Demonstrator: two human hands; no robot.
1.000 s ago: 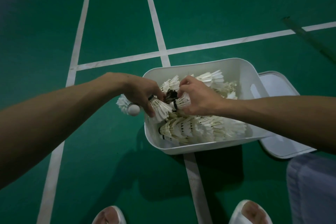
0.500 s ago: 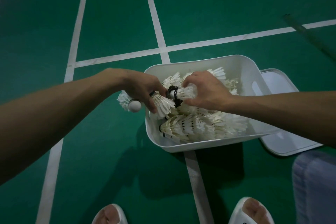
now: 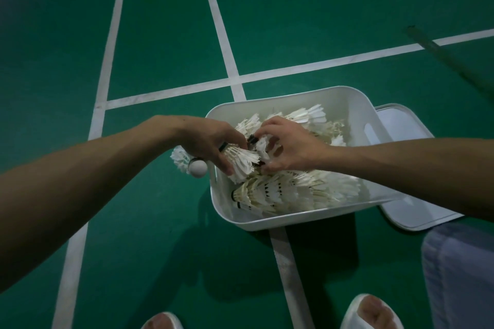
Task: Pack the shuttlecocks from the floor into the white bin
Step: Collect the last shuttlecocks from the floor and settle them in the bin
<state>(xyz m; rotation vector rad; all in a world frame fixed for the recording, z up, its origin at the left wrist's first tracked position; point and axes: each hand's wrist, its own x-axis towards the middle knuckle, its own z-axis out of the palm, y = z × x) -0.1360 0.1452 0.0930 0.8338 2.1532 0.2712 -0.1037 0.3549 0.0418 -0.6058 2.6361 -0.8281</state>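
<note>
The white bin (image 3: 355,112) stands on the green court floor and holds several white feather shuttlecocks (image 3: 288,189) lying in stacked rows. My left hand (image 3: 208,141) hovers over the bin's left rim and grips a bunch of shuttlecocks (image 3: 240,160); one white cork (image 3: 198,167) pokes out below the palm, outside the bin. My right hand (image 3: 288,147) is over the bin's middle, fingers curled around a shuttlecock with a black-banded cork (image 3: 263,145), touching the left hand's bunch.
A white lid (image 3: 401,125) lies flat on the floor against the bin's right side. White court lines (image 3: 227,43) cross the floor. My two feet in white slippers (image 3: 371,312) stand at the bottom edge, with a grey trouser leg (image 3: 459,275) at the right.
My right hand has shifted slightly right and down with its shuttlecock, staying beside the left hand's bunch. My left hand has hardly moved.
</note>
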